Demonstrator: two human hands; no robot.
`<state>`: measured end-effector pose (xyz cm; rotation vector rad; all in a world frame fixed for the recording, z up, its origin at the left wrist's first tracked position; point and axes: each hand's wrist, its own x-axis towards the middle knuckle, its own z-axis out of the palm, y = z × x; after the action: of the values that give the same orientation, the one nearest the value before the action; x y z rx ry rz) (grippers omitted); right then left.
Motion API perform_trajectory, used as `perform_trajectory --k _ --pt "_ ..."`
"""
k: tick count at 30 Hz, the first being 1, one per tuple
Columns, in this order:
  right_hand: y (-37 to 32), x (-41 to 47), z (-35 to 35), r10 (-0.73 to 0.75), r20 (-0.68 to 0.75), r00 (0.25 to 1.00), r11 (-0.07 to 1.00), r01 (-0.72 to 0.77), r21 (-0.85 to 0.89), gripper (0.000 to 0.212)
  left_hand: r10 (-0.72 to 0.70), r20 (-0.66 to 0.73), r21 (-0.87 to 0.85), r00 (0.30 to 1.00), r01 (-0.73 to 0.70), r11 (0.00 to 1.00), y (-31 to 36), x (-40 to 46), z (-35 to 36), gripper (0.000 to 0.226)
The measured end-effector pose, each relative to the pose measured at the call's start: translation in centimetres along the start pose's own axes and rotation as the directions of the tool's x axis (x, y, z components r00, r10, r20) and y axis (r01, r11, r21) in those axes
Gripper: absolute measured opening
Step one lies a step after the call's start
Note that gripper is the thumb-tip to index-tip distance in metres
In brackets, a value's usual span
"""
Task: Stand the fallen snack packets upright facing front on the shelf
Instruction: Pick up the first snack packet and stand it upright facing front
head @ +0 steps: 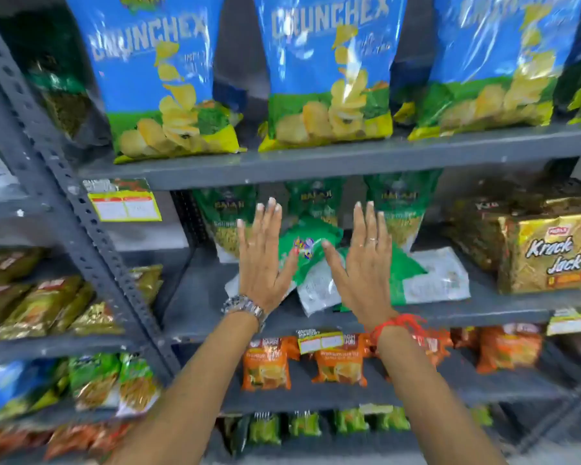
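Several green and white snack packets lie fallen on the grey middle shelf [195, 307]. One fallen packet [307, 245] shows between my hands, and another fallen packet [433, 276] lies flat to the right. Behind them three green packets [403, 203] of the same brand stand upright, facing front. My left hand [264, 260] and my right hand [363, 263] are both raised over the fallen pile, palms forward and fingers spread. Neither hand holds anything. Whether the palms touch the packets I cannot tell.
Large blue Crunchex chip bags [329, 68] fill the shelf above. Golden Krack Jack packs [547, 253] stand at the right of the middle shelf. Orange packets [265, 364] sit on the shelf below. A slotted grey upright [91, 229] separates another shelving unit on the left.
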<state>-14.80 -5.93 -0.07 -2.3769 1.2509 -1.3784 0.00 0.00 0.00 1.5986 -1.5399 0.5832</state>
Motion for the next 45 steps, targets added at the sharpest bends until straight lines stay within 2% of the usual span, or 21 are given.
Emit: perform_trajectory --k 5,8,10,12,14,15,16,17,18,19,20,22,25,28,30,33,35,38,41,45 --pt "1.0 -2.6 6.3 0.139 0.249 0.958 0.981 -0.167 0.097 0.074 -0.229 0.189 0.168 0.955 0.199 0.966 -5.8 -3.2 2.5 0.065" --pt "1.4 -3.2 9.2 0.239 0.382 0.893 0.916 -0.338 0.215 0.068 -0.277 0.337 0.292 0.900 0.180 0.939 -8.9 -3.5 3.9 0.067" --pt "1.7 -3.1 10.9 0.311 0.438 0.843 0.853 -0.451 0.262 0.060 -0.341 0.405 0.305 0.848 0.226 0.925 -10.5 -3.1 4.8 0.069" --pt "1.9 -2.9 12.4 0.360 0.457 0.813 0.807 -0.518 0.284 0.045 -0.463 0.355 0.285 0.812 0.377 0.881 -11.3 -2.3 5.2 0.062" --pt "2.0 -2.5 13.5 0.389 0.460 0.798 0.766 -0.557 0.320 0.033 -0.590 0.219 0.238 0.777 0.544 0.805 -12.3 -1.3 5.9 0.051" --pt "2.0 -2.3 13.9 0.403 0.457 0.793 0.742 -0.576 0.343 0.027 -0.653 0.187 0.174 0.734 0.629 0.757 -12.9 -0.7 6.4 0.047" --pt "1.9 -2.1 14.1 0.428 0.451 0.783 0.710 -0.600 0.368 0.021 -0.719 0.211 0.078 0.663 0.721 0.688 -13.4 -0.1 6.9 0.042" --pt "2.0 -2.0 14.5 0.452 0.434 0.779 0.694 -0.613 0.378 0.019 -0.776 0.273 -0.027 0.569 0.811 0.585 -13.7 0.5 7.2 0.034" --pt "1.9 -1.8 14.7 0.475 0.417 0.775 0.689 -0.622 0.371 0.019 -0.806 0.365 -0.073 0.466 0.877 0.474 -14.0 1.2 7.7 0.027" --pt "1.9 -1.8 14.8 0.485 0.404 0.775 0.692 -0.623 0.364 0.020 -0.795 0.467 -0.066 0.388 0.912 0.406 -14.2 1.8 8.2 0.029" --pt "1.9 -1.9 15.0 0.491 0.394 0.777 0.698 -0.622 0.356 0.021 -0.782 0.525 -0.021 0.335 0.924 0.382 -14.2 2.3 8.6 0.032" --pt "1.9 -2.1 15.4 0.500 0.373 0.781 0.699 -0.619 0.359 0.025 -0.761 0.583 0.006 0.286 0.935 0.355 -14.2 3.1 9.3 0.029" --pt "2.0 -2.3 15.7 0.500 0.352 0.791 0.703 -0.608 0.368 0.030 -0.755 0.590 0.009 0.286 0.933 0.361 -15.0 3.7 10.1 0.040" --pt "1.4 -2.2 15.6 0.523 0.323 0.789 0.679 -0.614 0.402 0.020 -0.768 0.603 0.049 0.218 0.950 0.308 -15.9 4.2 9.6 0.034" --pt "0.7 -2.0 15.5 0.513 0.304 0.803 0.676 -0.596 0.434 0.015 -0.766 0.604 0.038 0.218 0.953 0.301 -16.4 4.3 8.8 0.034" --pt "-0.7 -1.1 15.6 0.498 0.283 0.819 0.674 -0.572 0.468 0.020 -0.792 0.562 -0.039 0.240 0.964 0.264 -17.6 3.0 7.4 0.021" --pt "-1.6 -0.1 15.7 0.486 0.271 0.831 0.692 -0.555 0.462 0.021 -0.806 0.547 -0.131 0.224 0.974 0.182 -19.1 1.7 6.5 0.020" --pt "-2.6 1.6 16.3 0.425 0.303 0.853 0.666 -0.521 0.533 0.013 -0.837 0.529 -0.225 0.139 0.974 0.019 -19.9 0.3 4.5 0.020" --pt "-3.2 3.1 17.4 0.352 0.352 0.867 0.675 -0.496 0.547 0.012 -0.856 0.509 -0.366 0.089 0.923 -0.121 -20.2 -0.6 3.2 0.022" --pt "-3.5 3.8 19.4 0.341 0.399 0.851 0.672 -0.517 0.529 0.023 -0.877 0.477 -0.443 0.054 0.877 -0.188 -21.0 -1.7 2.5 0.023"
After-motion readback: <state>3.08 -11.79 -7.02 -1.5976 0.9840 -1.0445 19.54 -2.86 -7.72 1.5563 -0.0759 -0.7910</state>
